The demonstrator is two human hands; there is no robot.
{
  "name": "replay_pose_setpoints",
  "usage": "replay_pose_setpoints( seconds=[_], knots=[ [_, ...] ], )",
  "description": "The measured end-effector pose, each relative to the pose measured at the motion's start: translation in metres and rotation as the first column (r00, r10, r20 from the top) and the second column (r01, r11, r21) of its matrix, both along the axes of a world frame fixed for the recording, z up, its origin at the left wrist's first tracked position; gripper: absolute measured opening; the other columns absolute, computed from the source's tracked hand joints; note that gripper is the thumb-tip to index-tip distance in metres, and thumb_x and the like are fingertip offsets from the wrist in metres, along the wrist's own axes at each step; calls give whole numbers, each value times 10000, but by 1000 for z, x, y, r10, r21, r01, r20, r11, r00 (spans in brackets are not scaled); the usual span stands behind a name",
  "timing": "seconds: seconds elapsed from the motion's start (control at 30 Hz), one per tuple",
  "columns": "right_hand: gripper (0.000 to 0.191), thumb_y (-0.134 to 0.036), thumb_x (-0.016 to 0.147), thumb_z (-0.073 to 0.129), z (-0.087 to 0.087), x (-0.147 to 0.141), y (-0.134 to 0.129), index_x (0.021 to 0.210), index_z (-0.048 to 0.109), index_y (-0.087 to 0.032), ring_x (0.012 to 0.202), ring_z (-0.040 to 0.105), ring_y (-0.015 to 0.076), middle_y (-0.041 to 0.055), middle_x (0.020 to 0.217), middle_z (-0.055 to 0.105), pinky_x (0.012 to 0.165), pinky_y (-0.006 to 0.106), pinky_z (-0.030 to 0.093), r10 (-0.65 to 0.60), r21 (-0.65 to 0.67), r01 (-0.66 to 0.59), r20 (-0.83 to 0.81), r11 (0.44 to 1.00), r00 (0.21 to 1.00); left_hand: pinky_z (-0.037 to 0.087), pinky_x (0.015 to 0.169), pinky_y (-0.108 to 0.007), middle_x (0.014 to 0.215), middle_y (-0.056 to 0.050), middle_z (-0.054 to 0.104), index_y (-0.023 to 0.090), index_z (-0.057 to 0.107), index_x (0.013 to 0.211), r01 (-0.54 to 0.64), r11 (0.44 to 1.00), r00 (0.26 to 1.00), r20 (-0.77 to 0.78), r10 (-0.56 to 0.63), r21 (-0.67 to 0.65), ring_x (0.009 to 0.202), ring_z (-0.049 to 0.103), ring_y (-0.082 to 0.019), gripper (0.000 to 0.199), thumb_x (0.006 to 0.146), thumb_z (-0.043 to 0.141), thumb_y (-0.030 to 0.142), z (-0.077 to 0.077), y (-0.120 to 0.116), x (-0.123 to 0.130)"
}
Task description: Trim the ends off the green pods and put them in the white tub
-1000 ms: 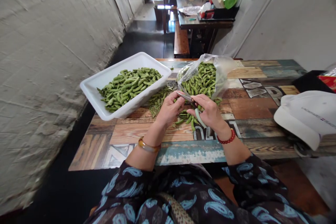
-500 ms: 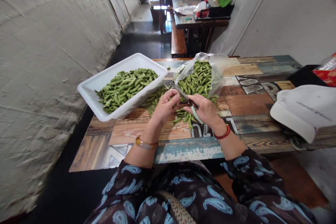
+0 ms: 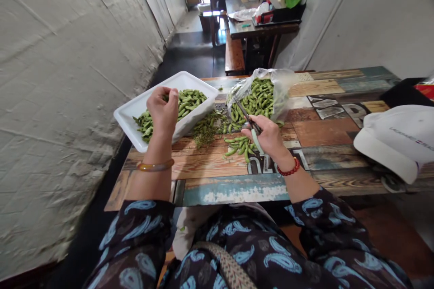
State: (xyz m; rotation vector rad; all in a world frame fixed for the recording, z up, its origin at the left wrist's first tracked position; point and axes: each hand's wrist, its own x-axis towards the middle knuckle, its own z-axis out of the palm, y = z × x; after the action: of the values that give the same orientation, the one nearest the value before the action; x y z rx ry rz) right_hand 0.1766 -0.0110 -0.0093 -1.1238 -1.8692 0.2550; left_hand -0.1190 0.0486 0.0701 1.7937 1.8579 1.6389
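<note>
Over the white tray (image 3: 122, 116) heaped with edamame pods (image 3: 190, 100) is my left hand (image 3: 162, 107), its fingers curled and pinched together. Whether a pod is between those fingertips I cannot make out. My right hand (image 3: 267, 134) grips a pair of scissors (image 3: 244, 112) with pale handles, blades pointing up and left toward the clear plastic bag (image 3: 283, 92). More edamame pods (image 3: 259, 97) spill from the bag's mouth. A few loose pods (image 3: 239, 146) lie on the table just left of my right hand. Between tray and bag sits a pile of trimmings (image 3: 205, 131).
The patchwork wooden table (image 3: 322, 133) runs across in front of me. A white cap (image 3: 396, 140) rests at its right end beside a black item (image 3: 402, 92). Beyond stand a second table (image 3: 262, 31) with a black tray on it and a bench (image 3: 233, 56). A wall rises close on the left.
My left hand has moved away from the scissors, leftward and up over the white tray. My right hand stays near the bag, still gripping the scissors. The view has shifted slightly.
</note>
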Motion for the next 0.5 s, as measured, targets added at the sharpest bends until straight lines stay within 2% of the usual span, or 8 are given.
replay_pose_setpoints(
  seconds=[0.03,0.07,0.13,0.17,0.27,0.33,0.4,0.5],
  knots=[
    [386,-438,884,674,0,0,0,1177,663,-188,879,690,234,84,972,719,844,368,567,-2,3,2,-5,1000,1000,485,820,-336,863,-71,622,171,638,861,-62,998,987,-151,60,-9,858,593,-202,121,861,606,288,3,3,-6],
    [385,-437,884,671,0,0,0,1176,664,-186,877,688,234,86,976,720,840,370,567,-3,4,3,-10,1000,1000,463,918,-382,1030,-109,639,167,663,966,-88,996,956,-283,76,-31,1000,591,-248,176,830,643,278,5,4,-9],
    [381,-432,885,668,1,0,0,1177,665,-187,870,686,233,86,977,720,834,374,568,-4,1,4,-17,1000,1000,392,1028,-453,1287,-143,586,183,660,1152,-85,993,887,-460,38,-82,1185,529,-317,358,811,673,295,5,1,-4],
    [374,-425,885,668,1,0,0,1176,664,-190,868,686,233,85,973,721,833,377,568,-4,-1,4,-19,1000,1000,372,1040,-471,1332,-140,574,195,658,1188,-70,992,865,-502,10,-100,1208,514,-329,374,833,655,313,2,-3,4],
    [349,-403,884,674,2,0,0,1162,666,-193,873,687,238,82,950,724,841,390,568,-5,5,5,-15,1000,1000,401,964,-444,1141,-132,663,176,714,1039,66,973,806,-564,-182,-220,1090,559,-296,254,919,523,292,-14,-17,42],
    [338,-399,883,677,2,0,0,1153,669,-195,876,687,242,82,943,726,841,396,567,-6,14,6,-8,1000,1000,404,909,-450,1020,-142,681,164,725,906,102,931,703,-637,-316,-350,1041,563,-307,292,948,469,299,-30,-25,67],
    [339,-404,886,673,2,0,0,1154,669,-197,864,688,243,79,932,726,834,398,568,-6,20,7,-2,1000,1000,407,868,-451,1009,-163,675,148,720,865,58,895,632,-678,-376,-442,1031,562,-324,287,938,485,297,-47,-31,87],
    [346,-408,890,665,1,0,-1,1164,668,-197,840,688,239,75,917,724,814,394,568,-12,23,11,8,1000,1000,408,878,-445,1056,-179,659,137,710,949,-20,867,641,-672,-371,-497,1067,554,-330,235,911,541,297,-66,-35,99]
  ],
)
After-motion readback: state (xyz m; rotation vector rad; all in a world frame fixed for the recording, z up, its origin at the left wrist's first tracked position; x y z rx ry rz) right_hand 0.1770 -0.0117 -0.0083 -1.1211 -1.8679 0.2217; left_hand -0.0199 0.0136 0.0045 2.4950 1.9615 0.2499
